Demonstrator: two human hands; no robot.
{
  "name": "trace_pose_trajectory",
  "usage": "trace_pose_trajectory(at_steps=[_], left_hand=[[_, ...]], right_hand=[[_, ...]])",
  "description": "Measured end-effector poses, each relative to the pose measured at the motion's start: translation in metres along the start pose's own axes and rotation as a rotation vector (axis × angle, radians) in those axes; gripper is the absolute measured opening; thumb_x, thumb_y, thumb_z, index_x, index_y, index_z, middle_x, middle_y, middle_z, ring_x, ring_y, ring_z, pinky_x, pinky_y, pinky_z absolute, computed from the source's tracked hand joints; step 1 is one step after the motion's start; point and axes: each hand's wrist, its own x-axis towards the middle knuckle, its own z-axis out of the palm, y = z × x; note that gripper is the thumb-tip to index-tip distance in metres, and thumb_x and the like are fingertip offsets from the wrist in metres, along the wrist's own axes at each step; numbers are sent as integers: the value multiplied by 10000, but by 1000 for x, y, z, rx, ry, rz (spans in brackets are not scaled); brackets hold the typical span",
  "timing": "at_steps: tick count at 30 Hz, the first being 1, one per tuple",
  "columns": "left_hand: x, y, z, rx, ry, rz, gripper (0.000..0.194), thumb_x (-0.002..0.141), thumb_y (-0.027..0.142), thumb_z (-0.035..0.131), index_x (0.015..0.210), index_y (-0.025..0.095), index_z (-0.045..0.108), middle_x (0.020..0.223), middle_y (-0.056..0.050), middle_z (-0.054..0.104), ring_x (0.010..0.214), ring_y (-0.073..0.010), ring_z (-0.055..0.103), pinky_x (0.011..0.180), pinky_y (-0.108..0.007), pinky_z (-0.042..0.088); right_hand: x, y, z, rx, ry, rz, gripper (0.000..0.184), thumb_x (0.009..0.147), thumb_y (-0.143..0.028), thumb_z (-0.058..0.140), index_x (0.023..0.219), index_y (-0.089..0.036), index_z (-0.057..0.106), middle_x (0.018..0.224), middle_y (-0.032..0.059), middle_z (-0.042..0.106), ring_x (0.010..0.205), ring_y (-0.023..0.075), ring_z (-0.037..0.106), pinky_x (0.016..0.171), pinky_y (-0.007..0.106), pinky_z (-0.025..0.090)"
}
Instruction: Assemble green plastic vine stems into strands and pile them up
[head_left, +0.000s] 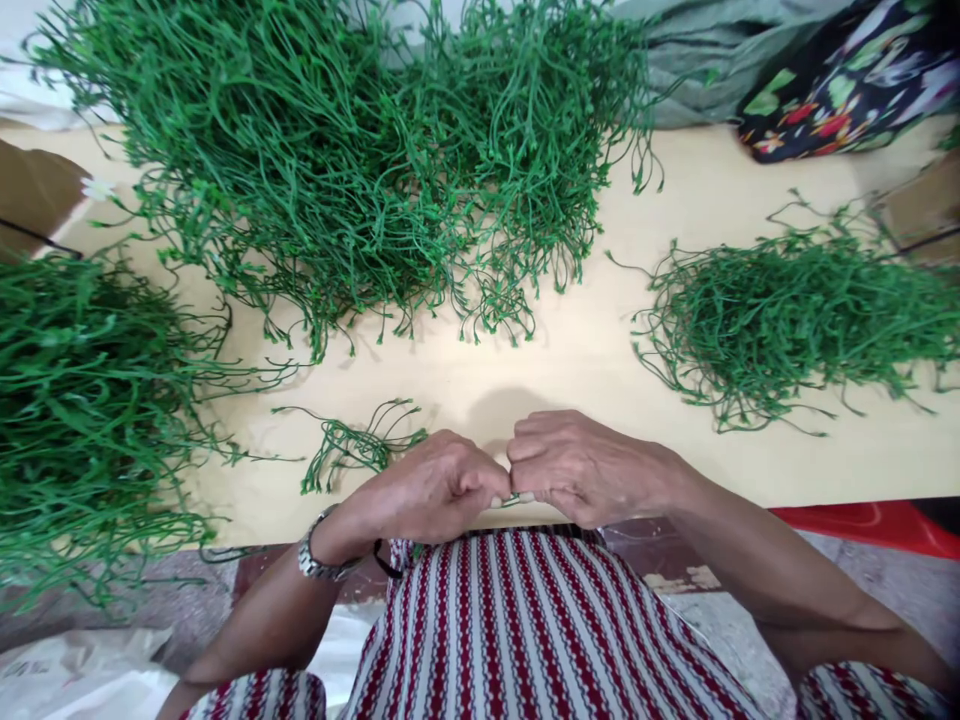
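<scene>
My left hand (442, 485) and my right hand (585, 465) meet in front of my body at the table's near edge, both closed. Their thumbs and fingertips pinch a thin green plastic stem (512, 498), of which only a short piece shows between them. The rest of it is hidden by the fingers. Just beyond my left hand lies a small loose bunch of green stems (356, 445) with forked tips. A wristwatch (324, 545) sits on my left wrist.
A large heap of green stems (360, 170) covers the back of the cream table (442, 375). More piles lie at left (82, 400) and right (810, 315). Floral cloth (855, 80) lies at the back right. Cardboard (41, 190) stands at left; something red (870, 525) is below the right edge.
</scene>
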Motion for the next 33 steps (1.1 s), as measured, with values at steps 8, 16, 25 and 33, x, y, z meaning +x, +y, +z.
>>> trace_pose_trajectory(at_steps=[8,16,25,33], left_hand=[[-1,1,1,-101,219,-128,220,834,141,421,746,128,622,598,10,580,541,-76,485,514,-188,340],[3,3,8,233,315,-165,208,785,102,420,641,142,565,522,27,503,512,-86,436,535,-220,315],[6,4,14,372,333,-196,180,783,123,420,650,163,534,537,27,501,522,-103,435,543,-240,304],[11,8,16,321,374,-231,180,766,114,429,641,155,552,535,27,523,518,-95,454,532,-226,318]], right_hand=[[-8,5,10,139,262,160,180,891,-204,409,832,-138,566,668,32,523,641,128,459,607,257,374],[-6,6,8,92,374,195,148,866,-186,462,943,-138,579,863,78,618,807,160,531,761,324,418],[-8,6,10,270,298,288,100,826,-127,472,841,-131,572,707,16,549,626,95,493,575,216,397],[-13,9,13,404,287,382,112,810,-133,497,879,-135,585,719,8,579,616,82,514,562,195,399]])
